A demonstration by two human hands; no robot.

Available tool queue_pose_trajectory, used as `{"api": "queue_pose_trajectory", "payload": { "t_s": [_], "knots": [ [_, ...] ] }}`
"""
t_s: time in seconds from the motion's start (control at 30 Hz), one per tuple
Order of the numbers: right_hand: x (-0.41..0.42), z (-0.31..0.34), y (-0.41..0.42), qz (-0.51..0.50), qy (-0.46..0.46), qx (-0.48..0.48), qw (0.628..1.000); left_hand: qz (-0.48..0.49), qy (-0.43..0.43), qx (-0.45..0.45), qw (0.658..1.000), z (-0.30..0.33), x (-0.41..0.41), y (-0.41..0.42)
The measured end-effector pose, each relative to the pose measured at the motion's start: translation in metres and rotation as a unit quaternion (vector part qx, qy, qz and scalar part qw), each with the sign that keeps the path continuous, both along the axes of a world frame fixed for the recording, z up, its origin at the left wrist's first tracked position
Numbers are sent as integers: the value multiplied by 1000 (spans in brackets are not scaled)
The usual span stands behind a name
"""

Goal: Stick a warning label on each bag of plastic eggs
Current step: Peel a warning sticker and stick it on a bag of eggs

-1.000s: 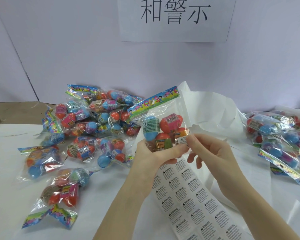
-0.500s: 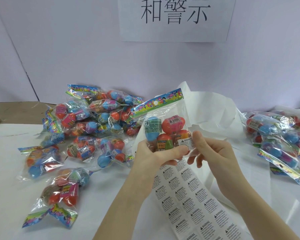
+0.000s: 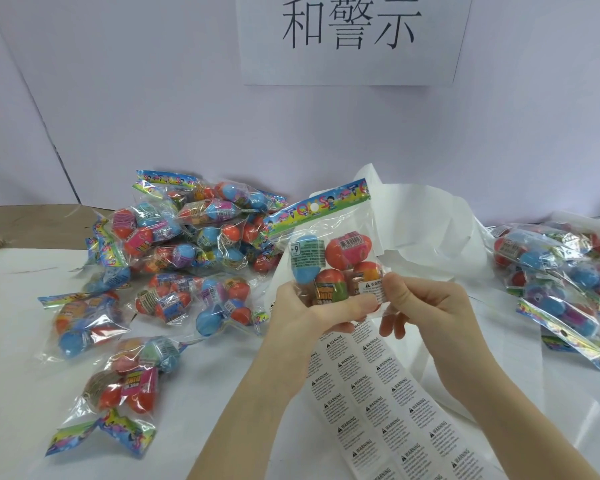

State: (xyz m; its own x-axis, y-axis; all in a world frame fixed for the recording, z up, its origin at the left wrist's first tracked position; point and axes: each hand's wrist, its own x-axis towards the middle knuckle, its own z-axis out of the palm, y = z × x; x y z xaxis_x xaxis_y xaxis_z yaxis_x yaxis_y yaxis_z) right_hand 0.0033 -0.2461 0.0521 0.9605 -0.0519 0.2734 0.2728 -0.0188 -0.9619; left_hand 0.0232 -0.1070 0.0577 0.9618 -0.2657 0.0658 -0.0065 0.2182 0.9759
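Observation:
My left hand [image 3: 312, 311] holds a clear bag of plastic eggs [image 3: 329, 258] upright by its lower part, its colourful header card at the top. A white warning label [image 3: 373, 289] lies on the bag's lower right corner, and the thumb and fingers of my right hand [image 3: 426, 303] pinch the bag there, pressing on the label. Below my hands a long sheet of warning labels [image 3: 378, 407] lies on the table.
A heap of egg bags [image 3: 187, 244] lies at the left, with single bags nearer me [image 3: 118, 386]. More bags [image 3: 561, 282] lie at the right. Crumpled white backing paper [image 3: 430, 237] sits behind my hands. A paper sign [image 3: 350, 36] hangs on the wall.
My right hand brought the label onto the bag's lower right corner and now presses it there. The bag shifted slightly to the right and turned more upright.

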Motion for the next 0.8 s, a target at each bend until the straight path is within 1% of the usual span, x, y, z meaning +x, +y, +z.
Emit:
{"api": "queue_pose_trajectory", "payload": {
  "t_s": [0.23, 0.43, 0.53, 0.63, 0.8],
  "knots": [
    [1, -2, 3, -46, -24, -25, 998, 5, 0, 13, 1000, 0, 0, -2],
    [-2, 0, 0, 5, -6, -14, 1000, 5, -7, 25, 1000, -1, 2, 0],
    [-3, 2, 0, 39, 5, -38, 999, 5, -12, 52, 999, -1, 4, 2],
    [-2, 0, 0, 38, 11, -52, 998, 20, -14, 91, 996, -3, 5, 2],
    [0, -4, -1, 17, 11, -41, 999, 28, -20, 93, 995, -6, 7, 1]
  ]
}}
